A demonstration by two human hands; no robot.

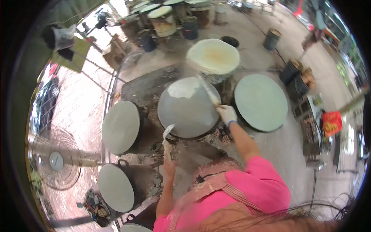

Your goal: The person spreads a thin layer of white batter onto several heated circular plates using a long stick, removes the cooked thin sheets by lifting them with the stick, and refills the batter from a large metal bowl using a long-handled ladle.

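A round grey griddle (188, 116) lies before me, with an uneven white patch of batter or dough (182, 88) on its far part. My right hand (227, 114), in a pale glove with a blue band at the wrist, grips a long pale tool (209, 91) over the griddle's right side. The tool's far end is blurred, so whether it touches the surface is unclear. My left hand (168, 158) is near the griddle's front left edge. A white, soft-looking piece (168, 131), possibly dough, rises from its fingers. How those fingers close around it is hard to see.
Round pale-topped drums (261, 101) (121, 127) (116, 188) flank the griddle. Behind it stands a cream-coloured round top (214, 56). A caged fan (56, 161) is at left. Dark buckets (291, 71) stand at right, and perforated briquettes (225, 139) lie by the griddle's front right edge.
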